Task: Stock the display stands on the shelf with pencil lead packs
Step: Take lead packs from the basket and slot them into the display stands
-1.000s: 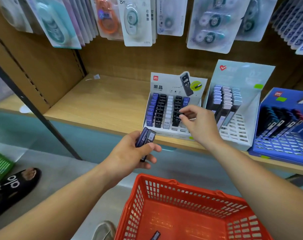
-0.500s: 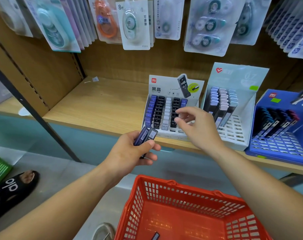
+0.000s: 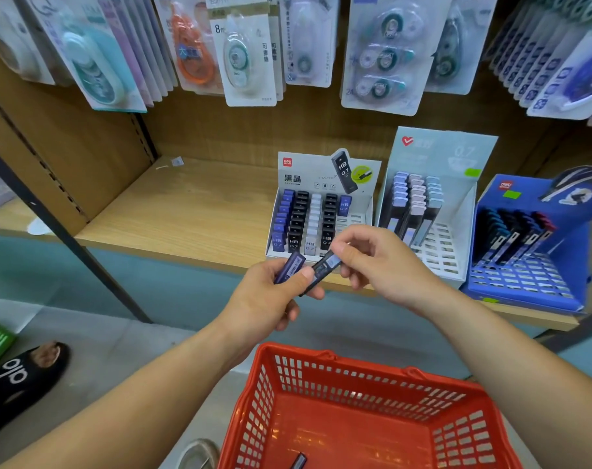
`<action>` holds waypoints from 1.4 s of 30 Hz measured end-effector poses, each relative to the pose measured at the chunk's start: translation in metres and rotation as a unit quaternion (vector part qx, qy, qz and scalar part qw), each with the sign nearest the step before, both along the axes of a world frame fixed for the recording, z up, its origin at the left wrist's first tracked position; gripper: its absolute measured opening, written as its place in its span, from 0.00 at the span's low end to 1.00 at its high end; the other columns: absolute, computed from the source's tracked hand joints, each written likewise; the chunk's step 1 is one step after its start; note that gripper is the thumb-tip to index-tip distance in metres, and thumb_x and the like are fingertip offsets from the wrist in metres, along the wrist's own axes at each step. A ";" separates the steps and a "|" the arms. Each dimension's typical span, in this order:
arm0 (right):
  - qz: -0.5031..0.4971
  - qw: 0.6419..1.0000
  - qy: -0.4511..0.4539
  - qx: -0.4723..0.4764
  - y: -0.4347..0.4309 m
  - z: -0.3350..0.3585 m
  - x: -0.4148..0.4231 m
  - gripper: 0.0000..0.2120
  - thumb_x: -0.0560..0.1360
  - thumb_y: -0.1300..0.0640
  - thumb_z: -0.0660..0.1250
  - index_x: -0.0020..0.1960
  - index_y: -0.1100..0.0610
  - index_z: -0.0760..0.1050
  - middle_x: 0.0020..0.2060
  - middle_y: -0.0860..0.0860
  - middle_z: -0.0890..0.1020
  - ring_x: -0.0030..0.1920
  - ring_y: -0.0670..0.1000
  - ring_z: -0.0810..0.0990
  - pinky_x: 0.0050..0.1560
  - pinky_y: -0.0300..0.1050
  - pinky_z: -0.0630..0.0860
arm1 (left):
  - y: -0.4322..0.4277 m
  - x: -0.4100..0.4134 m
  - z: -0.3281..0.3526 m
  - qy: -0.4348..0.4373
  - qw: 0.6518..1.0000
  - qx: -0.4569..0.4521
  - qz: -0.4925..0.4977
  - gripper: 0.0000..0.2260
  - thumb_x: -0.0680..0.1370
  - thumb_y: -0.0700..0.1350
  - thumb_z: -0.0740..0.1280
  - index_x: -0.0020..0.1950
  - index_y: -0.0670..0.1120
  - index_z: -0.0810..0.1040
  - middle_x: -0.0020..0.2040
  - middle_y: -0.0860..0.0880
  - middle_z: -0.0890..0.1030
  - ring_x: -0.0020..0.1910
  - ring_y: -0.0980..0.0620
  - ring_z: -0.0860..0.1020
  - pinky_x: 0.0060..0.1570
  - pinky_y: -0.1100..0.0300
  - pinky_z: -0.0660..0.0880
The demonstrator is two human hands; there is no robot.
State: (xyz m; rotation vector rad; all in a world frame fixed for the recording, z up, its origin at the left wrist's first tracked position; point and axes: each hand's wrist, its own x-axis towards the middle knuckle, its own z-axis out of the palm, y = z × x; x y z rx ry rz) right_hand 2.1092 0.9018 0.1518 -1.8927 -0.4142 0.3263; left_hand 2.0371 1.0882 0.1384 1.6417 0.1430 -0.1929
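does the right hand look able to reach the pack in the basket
Likely not yet: the right hand pinches a dark pack held by the left hand; the basket pack lies unobstructed.

This is a stationery shop. Blister-packed correction tapes point(image 3: 243, 59) hang in overlapping rows on the wooden back wall. Below them a wooden shelf point(image 3: 186, 211) carries branded cardboard display stands point(image 3: 306, 167) with printed headers, filled with pencil lead packs point(image 3: 299, 214). A red plastic shopping basket point(image 3: 355, 374) sits lower in front.

Single head camera — angled forward-down, close to shelf point(image 3: 186, 211) — basket point(image 3: 355, 404) below.
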 end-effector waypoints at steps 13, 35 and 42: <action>-0.090 0.994 0.032 0.056 -0.015 -0.005 0.017 0.09 0.74 0.66 0.74 0.49 0.56 0.79 0.38 0.53 0.83 0.38 0.52 0.84 0.46 0.47 0.82 | 0.005 0.010 -0.016 0.029 0.996 0.049 0.062 0.07 0.80 0.45 0.70 0.49 0.41 0.80 0.35 0.46 0.72 0.25 0.55 0.62 0.24 0.63 0.60; -0.050 0.943 -0.278 -0.175 0.012 -0.036 0.055 0.08 0.76 0.62 0.72 0.54 0.54 0.85 0.44 0.45 0.83 0.44 0.46 0.81 0.55 0.47 0.79 | 0.025 0.004 -0.019 0.031 0.994 0.108 -0.002 0.07 0.85 0.45 0.60 0.63 0.50 0.69 0.49 0.56 0.87 0.33 0.53 0.78 0.32 0.60 0.73; -0.100 0.953 -0.251 -0.139 0.008 -0.037 0.043 0.11 0.77 0.58 0.72 0.58 0.49 0.83 0.47 0.46 0.79 0.42 0.43 0.80 0.52 0.44 0.79 | 0.019 0.009 -0.013 0.013 0.997 0.069 0.035 0.04 0.84 0.42 0.64 0.58 0.46 0.73 0.47 0.48 0.87 0.32 0.52 0.78 0.31 0.61 0.74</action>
